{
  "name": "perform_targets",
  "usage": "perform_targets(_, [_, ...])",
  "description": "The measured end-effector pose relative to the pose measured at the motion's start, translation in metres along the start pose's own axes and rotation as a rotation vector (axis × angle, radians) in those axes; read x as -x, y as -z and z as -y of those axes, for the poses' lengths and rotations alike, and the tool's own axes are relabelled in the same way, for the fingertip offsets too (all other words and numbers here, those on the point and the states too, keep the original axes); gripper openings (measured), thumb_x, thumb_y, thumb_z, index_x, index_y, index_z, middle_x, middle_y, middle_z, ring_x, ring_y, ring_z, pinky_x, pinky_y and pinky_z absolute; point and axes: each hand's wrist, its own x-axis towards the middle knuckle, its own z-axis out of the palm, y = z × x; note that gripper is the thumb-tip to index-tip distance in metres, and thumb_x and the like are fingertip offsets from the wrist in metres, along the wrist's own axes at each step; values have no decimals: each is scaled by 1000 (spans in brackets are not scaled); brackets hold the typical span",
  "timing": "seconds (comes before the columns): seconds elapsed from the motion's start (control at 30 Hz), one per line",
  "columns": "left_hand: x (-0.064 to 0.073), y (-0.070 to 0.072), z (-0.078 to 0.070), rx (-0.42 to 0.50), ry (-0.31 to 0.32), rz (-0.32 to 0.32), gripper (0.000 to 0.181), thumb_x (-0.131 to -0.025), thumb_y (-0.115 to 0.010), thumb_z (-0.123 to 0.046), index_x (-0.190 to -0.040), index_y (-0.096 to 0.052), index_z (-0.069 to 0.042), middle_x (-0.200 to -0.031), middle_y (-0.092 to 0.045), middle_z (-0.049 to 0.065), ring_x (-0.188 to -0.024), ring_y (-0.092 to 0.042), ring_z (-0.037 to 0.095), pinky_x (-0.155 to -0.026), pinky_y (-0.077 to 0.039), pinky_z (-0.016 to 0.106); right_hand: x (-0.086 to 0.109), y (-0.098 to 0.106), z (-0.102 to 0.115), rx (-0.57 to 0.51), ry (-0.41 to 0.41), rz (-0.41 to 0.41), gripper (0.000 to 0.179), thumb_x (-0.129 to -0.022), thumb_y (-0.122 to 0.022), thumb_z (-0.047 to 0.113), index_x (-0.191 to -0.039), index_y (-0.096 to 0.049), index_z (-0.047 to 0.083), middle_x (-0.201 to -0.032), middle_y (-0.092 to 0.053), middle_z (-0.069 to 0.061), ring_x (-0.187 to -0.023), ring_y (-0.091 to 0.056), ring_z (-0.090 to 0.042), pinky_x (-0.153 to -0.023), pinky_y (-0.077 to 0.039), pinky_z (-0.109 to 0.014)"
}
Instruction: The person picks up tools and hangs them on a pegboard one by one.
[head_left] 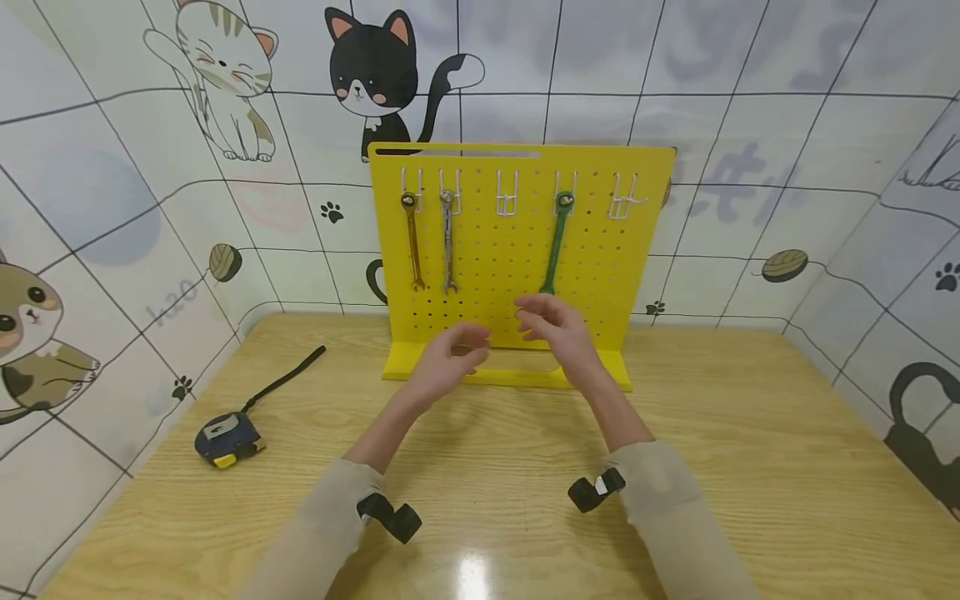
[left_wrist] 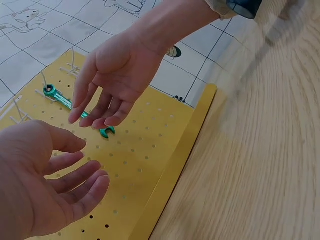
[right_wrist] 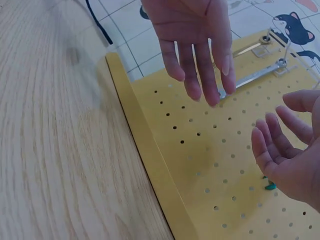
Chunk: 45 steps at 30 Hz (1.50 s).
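Observation:
My left hand point(head_left: 447, 360) and right hand point(head_left: 564, 335) hover in front of a yellow pegboard point(head_left: 502, 283), palms facing each other and fingers loosely bent. Neither holds anything. On the board's white hooks hang a gold wrench point(head_left: 413, 246), a silver wrench point(head_left: 448, 242) and a green wrench point(head_left: 557, 242). In the head view the right fingertips overlap the green wrench's lower end. The left wrist view shows the open jaw end of the green wrench point(left_wrist: 65, 101) beyond the right hand. Only a bit of it shows past the right hand point(right_wrist: 295, 162) in the right wrist view.
A blue tape measure point(head_left: 227, 438) with a black strap point(head_left: 287, 379) lies on the wooden table point(head_left: 480, 467) at the left. Two white hooks, the middle one point(head_left: 507, 196) and the far right one point(head_left: 622, 200), bear no wrench. Behind stands a cat-patterned tiled wall point(head_left: 720, 167).

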Motion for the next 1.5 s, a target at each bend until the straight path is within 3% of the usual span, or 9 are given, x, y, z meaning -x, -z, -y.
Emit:
perform_targets(0.23, [17, 19, 2, -55, -5, -22, 31, -99, -63, -8, -129, -60, -1, -125, -63, 22, -107, -64, 33, -83, -57, 40, 3, -17, 5, -10, 20, 41, 35, -102, -60, 13, -131, -58, -7, -128, -58, -27, -108, -53, -50, -95, -47, -62])
perform_targets(0.47, [34, 40, 7, -117, -8, -31, 31, -99, -63, -10, -129, -60, 0, -122, -63, 19, -110, -62, 35, -86, -55, 46, 4, -32, 9, -5, 27, 71, 32, -102, -61, 14, -129, -61, -4, -125, -61, -20, -105, -59, -39, -94, -49, -59])
perform_targets(0.7, [53, 65, 11, -198, 9, -53, 33, -101, -62, -13, -131, -57, -1, -125, -61, 21, -112, -61, 35, -86, -54, 40, 4, -47, 8, 21, 49, 119, 30, -102, -61, 12, -128, -62, -2, -126, -61, -24, -111, -57, -47, -92, -52, -54])
perform_targets(0.93, [67, 88, 19, -220, 17, -78, 35, -102, -62, -14, -132, -56, 1, -127, -61, 23, -113, -61, 35, -86, -53, 36, 3, -64, 5, 55, 75, 162, 29, -102, -61, 12, -128, -62, -3, -124, -63, -20, -104, -62, -33, -92, -52, -54])
perform_targets(1.17, [84, 108, 18, -269, 39, -103, 37, -102, -62, -20, -134, -56, -1, -127, -61, 19, -118, -58, 36, -93, -50, 45, 1, -83, 1, 70, 60, 214, 30, -102, -61, 13, -128, -62, -1, -121, -63, -22, -108, -59, -46, -92, -50, -57])
perform_targets(1.37, [97, 127, 18, -316, 49, -143, 38, -103, -62, -20, -134, -57, 0, -127, -61, 21, -118, -58, 37, -95, -48, 48, -3, -99, 0, 87, 46, 236, 28, -101, -63, 14, -126, -63, 2, -120, -66, -14, -103, -64, -30, -94, -50, -57])
perform_targets(1.5, [105, 139, 18, -352, 91, -165, 44, -103, -61, -26, -137, -54, 0, -130, -60, 21, -122, -55, 39, -97, -47, 51, -7, -107, -1, 115, 41, 250, 27, -101, -63, 14, -126, -64, 4, -122, -66, -16, -101, -64, -25, -92, -52, -54])
